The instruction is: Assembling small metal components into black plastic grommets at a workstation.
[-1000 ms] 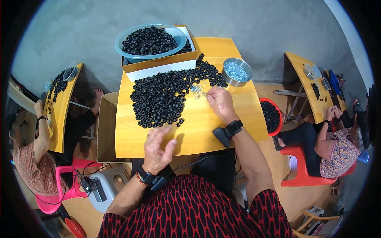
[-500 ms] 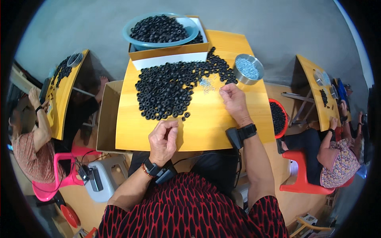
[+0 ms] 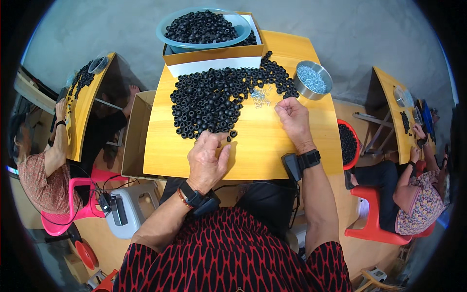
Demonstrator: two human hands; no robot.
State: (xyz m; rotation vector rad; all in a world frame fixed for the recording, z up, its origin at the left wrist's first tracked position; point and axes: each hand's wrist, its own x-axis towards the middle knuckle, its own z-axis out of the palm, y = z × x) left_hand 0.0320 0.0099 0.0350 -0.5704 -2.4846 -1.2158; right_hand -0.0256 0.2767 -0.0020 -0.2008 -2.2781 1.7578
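A broad heap of small black ring-shaped pieces (image 3: 204, 104) covers the left and middle of the yellow table (image 3: 253, 158). At its near edge is my left hand (image 3: 208, 156), thumb and forefinger apart, the fingertips beside a loose black ring (image 3: 233, 134); I see nothing held in it. My right hand (image 3: 295, 121) is closed in a pinch over the right of the table; what its fingertips hold, if anything, is too small to make out. Just left of those fingertips lies a small scatter of thin silvery screw-like pins (image 3: 260, 97).
A round metal tin (image 3: 311, 92) of similar pins stands far right. At the back, a blue basin (image 3: 163, 36) heaped with black rings rests in a cardboard box (image 3: 214, 62). A red tub (image 3: 357, 160) stands beside the table. People work at tables on both sides.
My left hand has moved forward to the heap's near edge, its thumb and forefinger spreading apart. My right hand stays pinched near the pins. The whole view has shifted slightly.
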